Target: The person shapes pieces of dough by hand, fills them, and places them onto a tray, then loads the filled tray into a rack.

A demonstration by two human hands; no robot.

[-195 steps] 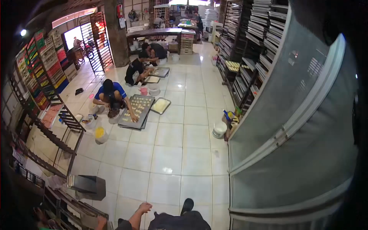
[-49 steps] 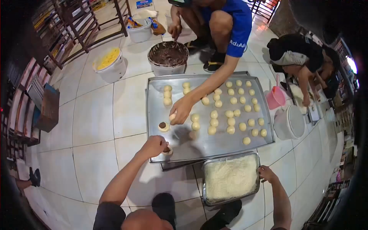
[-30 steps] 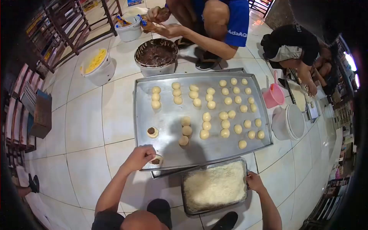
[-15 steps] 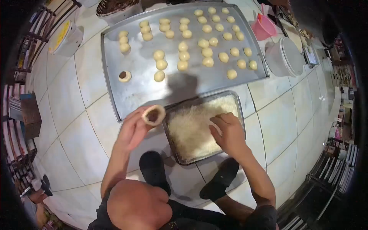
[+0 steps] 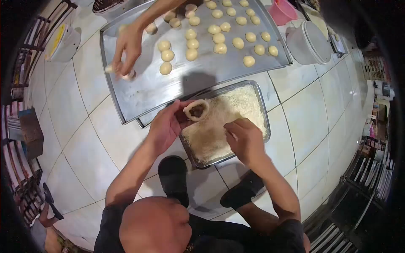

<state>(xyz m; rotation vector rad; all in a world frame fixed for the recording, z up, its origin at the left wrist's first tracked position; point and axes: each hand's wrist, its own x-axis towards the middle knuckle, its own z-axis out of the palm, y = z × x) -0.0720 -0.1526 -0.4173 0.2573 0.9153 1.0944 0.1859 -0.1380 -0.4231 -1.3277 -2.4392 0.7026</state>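
Note:
My left hand (image 5: 165, 126) holds a cupped piece of dough (image 5: 196, 110) with dark filling inside, over the left edge of a small metal tray (image 5: 265, 105). Pale, fine shreds or crumbs (image 5: 242, 99) cover that tray. Above its middle is my right hand (image 5: 244, 139), fingers curled with thumb near the fingertips; anything between them is too small to make out. Beyond, a large metal tray (image 5: 147, 90) bears rows of dough balls (image 5: 192, 55). A co-worker's hand (image 5: 128, 46) reaches down to a dough piece at its left side.
A yellow-labelled white bucket (image 5: 65, 44) is at the upper left, and a container of dark filling (image 5: 109, 5) at the top. On the right are a pink container (image 5: 282, 12) and a lidded grey bucket (image 5: 310, 44). My feet (image 5: 173, 175) are just below the small tray.
A co-worker's arm has come in over the large tray. My left hand has moved right with the dough, closer to my right hand. The view has shifted slightly.

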